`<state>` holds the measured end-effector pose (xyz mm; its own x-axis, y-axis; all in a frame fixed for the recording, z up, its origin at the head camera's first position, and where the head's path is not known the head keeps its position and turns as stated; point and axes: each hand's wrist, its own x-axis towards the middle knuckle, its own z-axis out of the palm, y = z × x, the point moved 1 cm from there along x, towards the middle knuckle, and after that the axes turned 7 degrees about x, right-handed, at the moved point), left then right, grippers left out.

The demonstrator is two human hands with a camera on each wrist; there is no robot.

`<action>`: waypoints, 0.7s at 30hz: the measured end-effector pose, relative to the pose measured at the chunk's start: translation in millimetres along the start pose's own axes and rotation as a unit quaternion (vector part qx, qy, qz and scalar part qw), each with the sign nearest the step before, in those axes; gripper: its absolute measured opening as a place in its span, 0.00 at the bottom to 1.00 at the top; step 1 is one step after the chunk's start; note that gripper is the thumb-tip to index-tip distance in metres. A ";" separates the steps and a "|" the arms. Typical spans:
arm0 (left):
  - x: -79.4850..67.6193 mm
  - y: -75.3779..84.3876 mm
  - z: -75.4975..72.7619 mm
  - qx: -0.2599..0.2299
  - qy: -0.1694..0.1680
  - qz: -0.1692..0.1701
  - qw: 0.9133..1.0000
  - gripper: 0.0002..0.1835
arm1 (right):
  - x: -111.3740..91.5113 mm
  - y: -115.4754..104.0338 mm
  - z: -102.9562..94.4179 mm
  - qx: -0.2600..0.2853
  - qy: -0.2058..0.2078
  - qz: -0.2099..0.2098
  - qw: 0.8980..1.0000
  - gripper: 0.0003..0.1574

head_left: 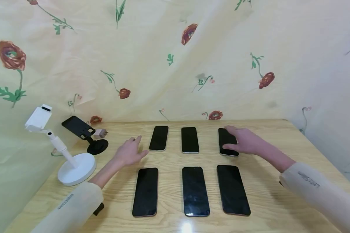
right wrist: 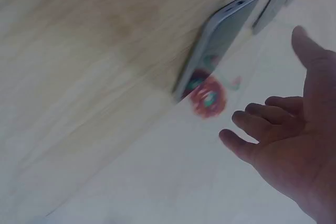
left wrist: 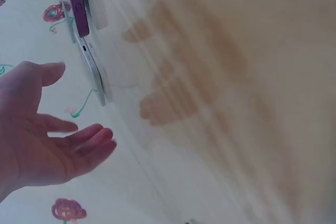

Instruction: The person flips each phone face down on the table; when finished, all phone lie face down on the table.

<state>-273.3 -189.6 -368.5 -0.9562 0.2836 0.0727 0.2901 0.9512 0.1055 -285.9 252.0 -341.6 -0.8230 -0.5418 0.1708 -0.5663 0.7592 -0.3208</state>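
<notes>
Pale-wood table [head_left: 277,130]: we saw white stand [head_left: 59,145] nr L edge, black stand [head_left: 77,126] nr far-L corner. Our L hand [head_left: 129,152] & R hand [head_left: 244,141] both had fingers apart. 3 bigger phones [head_left: 195,191] lay well off far edge, 3 smaller phones [head_left: 190,139] nr it, leftmost nr our L, rightmost under our R. Pale plug [head_left: 99,133] sat by far-L corner.

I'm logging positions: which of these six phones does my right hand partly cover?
The pale-edged, black-screened rectangular phone at the far row's right end; in the head view, your right hand overlaps only that one.
</notes>
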 end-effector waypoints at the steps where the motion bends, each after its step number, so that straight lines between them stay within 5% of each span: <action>1: 3.7 1.3 0.5 -0.003 -0.004 0.004 1.000 0.43 | 9.3 -5.7 4.1 0.002 0.006 -0.016 1.000 0.47; 8: 30.3 7.8 9.5 -0.032 -0.041 0.037 0.998 0.44 | 80.5 -51.7 35.1 -0.009 -0.039 -0.055 0.998 0.35; 15: 47.0 12.9 15.4 -0.056 -0.066 0.043 0.995 0.52 | 141.8 -84.7 67.9 -0.028 -0.125 -0.017 0.992 0.46; 21: 51.7 11.9 19.3 -0.071 -0.086 0.043 0.993 0.53 | 171.6 -99.7 89.3 -0.050 -0.174 0.011 0.983 0.58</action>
<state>-320.1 -161.3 -382.6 -0.9162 0.3922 -0.0825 0.3629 0.8991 0.2450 -366.7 51.1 -363.6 -0.7794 -0.6029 -0.1706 -0.5647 0.7939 -0.2255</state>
